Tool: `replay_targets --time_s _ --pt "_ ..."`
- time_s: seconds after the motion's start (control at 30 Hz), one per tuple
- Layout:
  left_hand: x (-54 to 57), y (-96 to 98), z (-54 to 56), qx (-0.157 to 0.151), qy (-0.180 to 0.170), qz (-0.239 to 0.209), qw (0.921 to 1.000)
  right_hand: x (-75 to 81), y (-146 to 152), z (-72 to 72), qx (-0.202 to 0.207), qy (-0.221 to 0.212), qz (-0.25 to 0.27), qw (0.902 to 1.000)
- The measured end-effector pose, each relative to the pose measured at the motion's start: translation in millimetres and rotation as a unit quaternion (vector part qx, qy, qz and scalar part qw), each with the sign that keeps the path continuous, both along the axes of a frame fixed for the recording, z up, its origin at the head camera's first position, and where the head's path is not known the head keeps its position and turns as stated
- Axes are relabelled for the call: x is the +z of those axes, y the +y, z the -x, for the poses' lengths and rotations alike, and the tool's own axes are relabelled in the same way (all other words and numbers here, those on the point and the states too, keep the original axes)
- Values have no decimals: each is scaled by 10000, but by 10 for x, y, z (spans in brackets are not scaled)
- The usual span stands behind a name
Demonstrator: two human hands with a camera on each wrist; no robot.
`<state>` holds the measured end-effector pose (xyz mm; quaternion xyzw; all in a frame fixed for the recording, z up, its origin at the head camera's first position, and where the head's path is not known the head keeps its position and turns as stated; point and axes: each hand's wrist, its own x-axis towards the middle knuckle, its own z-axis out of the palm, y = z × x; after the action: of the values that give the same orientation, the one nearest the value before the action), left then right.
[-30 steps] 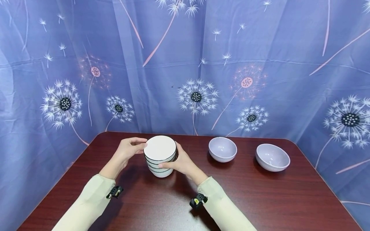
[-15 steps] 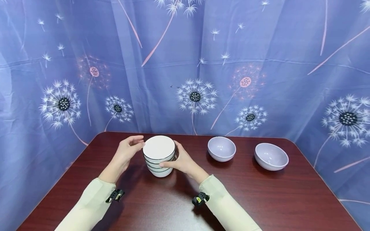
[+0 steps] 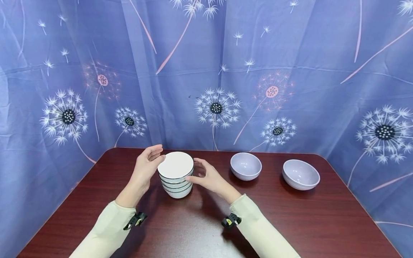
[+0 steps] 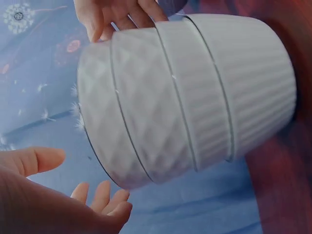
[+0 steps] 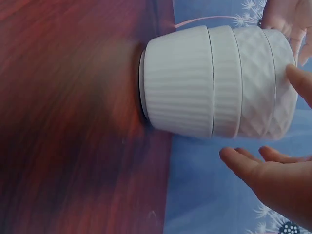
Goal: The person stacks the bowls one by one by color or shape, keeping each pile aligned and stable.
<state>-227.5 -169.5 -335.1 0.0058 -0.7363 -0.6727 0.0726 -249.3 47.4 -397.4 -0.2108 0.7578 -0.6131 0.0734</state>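
Note:
Several white bowls with thin dark rims are nested in one upright stack point(image 3: 176, 191) on the table's left half. The upper ones have a diamond relief and the lower ones vertical ribs, as the left wrist view's stack point(image 4: 195, 97) shows. At the stack's left my left hand point(image 3: 142, 172) has its fingers spread, thumb tip right at the top rim; the fingers point(image 4: 100, 197) are apart from the wall. On the opposite side my right hand point(image 3: 213, 179) is also spread. Its thumb point(image 5: 303, 84) overlaps the top bowl, while the other fingers stand off the wall.
To the right of the stack, two lavender bowls stand apart on the dark red wooden table point(image 3: 290, 222): a nearer-to-centre bowl point(image 3: 246, 167) and a second bowl point(image 3: 301, 175) farther right. A blue dandelion-print curtain point(image 3: 180, 107) hangs behind the table.
My right hand has loosened from the stack and drawn off to the right, its fingers spreading. The left hand's fingers have risen and opened a little; the stack stays in place.

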Motion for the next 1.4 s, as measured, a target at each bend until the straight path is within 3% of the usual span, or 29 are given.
replay_targets --time_s 0.4,0.77,1.1,1.4 --pt "112 275 -50 -89 808 -351 9961 92 266 -10 -88 471 129 9988" --pt "160 600 -81 -294 1193 -641 9903 109 529 11 -396 831 329 9952" --pt "50 1021 -97 -758 1401 -715 9846 225 854 24 -848 986 490 9903" --pt "-82 1376 -93 -1232 1201 -754 9822 230 1294 40 -1510 1074 349 9821"
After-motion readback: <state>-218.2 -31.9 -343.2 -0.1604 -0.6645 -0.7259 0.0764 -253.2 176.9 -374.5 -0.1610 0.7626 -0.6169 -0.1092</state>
